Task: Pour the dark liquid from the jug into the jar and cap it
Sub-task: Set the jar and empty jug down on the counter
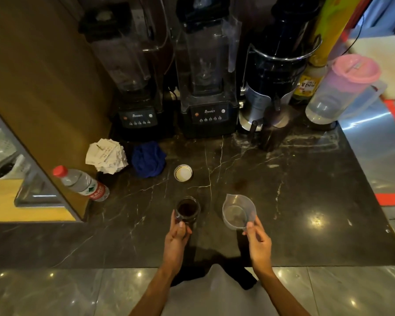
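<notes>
The left hand [177, 236] is gripping the jar [188, 209], fingers curling round its near side, while the right hand [259, 244] is pinching the near edge of the clear jug [237, 212], standing upright on the surface [283, 179] just right of the jar. The jar is holding dark liquid and standing uncapped; the jug is looking empty, so pouring is probably finishing. Capping is coming next, calling for one hand to let go and reach for the lid [183, 172], lying beyond the left hand.
</notes>
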The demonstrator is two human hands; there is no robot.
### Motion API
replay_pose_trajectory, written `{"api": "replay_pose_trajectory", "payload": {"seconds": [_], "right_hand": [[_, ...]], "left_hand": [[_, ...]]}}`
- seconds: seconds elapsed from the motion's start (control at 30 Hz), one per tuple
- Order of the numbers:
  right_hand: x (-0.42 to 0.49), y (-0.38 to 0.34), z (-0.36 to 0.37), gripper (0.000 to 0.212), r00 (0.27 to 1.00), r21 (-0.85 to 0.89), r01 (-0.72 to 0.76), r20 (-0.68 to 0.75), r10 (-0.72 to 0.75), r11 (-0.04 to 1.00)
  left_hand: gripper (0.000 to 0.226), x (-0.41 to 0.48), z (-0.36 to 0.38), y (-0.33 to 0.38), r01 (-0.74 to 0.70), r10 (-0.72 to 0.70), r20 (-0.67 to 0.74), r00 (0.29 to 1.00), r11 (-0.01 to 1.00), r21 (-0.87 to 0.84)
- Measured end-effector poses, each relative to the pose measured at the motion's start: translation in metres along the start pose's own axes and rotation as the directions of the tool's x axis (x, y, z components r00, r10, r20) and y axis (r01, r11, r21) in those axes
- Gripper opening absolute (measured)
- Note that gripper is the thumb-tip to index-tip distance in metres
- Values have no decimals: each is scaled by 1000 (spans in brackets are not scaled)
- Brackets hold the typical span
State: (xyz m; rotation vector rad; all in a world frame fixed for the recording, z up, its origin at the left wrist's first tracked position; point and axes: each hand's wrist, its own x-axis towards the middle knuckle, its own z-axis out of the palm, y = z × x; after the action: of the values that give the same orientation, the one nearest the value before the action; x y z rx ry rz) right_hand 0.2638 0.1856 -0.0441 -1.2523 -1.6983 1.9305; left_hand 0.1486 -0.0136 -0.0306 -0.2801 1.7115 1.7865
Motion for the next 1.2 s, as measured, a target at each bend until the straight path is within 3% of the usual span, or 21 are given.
{"api": "replay_pose_trajectory", "payload": {"seconds": [0.07, 0.17, 0.23, 0.43, 0.63, 0.77, 0.87, 1.0, 1.07, 1.13, 1.2], "right_hand": [[-6, 0, 7, 19, 1000, -8, 1, -19, -2, 1000], [-13, 4, 16, 57, 996, -56, 40, -80, -45, 998], [-15, 5, 20, 66, 993, -50, 63, -93, -68, 997], [-13, 5, 13, 34, 998, -65, 58, -31, -60, 996], [-2, 5, -11, 15, 1000, -78, 27, -4, -28, 997], [7, 3, -20, 20, 999, -86, 30, 27, -28, 996], [5, -2, -19, 18, 998, -87, 25, 56, -20, 996], [4, 0, -19, 13, 998, -89, 22, 62, -17, 996], [5, 0, -18, 13, 998, -88, 12, 57, -7, 996], [5, -1, -17, 12, 998, -80, 18, 57, -14, 997], [4, -2, -17, 10, 998, -69, 27, 57, -23, 997]], "left_hand": [[59, 6, -2, -2, 17, -17, 7, 1000, 1000, -13], [54, 11, -7, -6, 62, -61, 58, 996, 998, -29], [53, 10, -8, -8, 66, -65, 97, 993, 998, 1], [59, 13, -17, -7, 32, -47, 145, 988, 994, 105], [25, 28, -40, 10, 18, -52, 156, 986, 977, 210], [8, 36, -47, 30, -15, -28, 158, 987, 964, 265], [7, 28, -34, 34, 7, -22, 60, 998, 970, 244], [20, 2, -2, 23, 85, -77, -99, 992, 993, 82], [28, -7, 10, 21, 133, -121, -127, 984, 987, 88], [39, -9, 12, 25, 167, -153, -107, 982, 976, 141], [61, -5, 2, 34, 108, -110, -6, 994, 963, 248]]}}
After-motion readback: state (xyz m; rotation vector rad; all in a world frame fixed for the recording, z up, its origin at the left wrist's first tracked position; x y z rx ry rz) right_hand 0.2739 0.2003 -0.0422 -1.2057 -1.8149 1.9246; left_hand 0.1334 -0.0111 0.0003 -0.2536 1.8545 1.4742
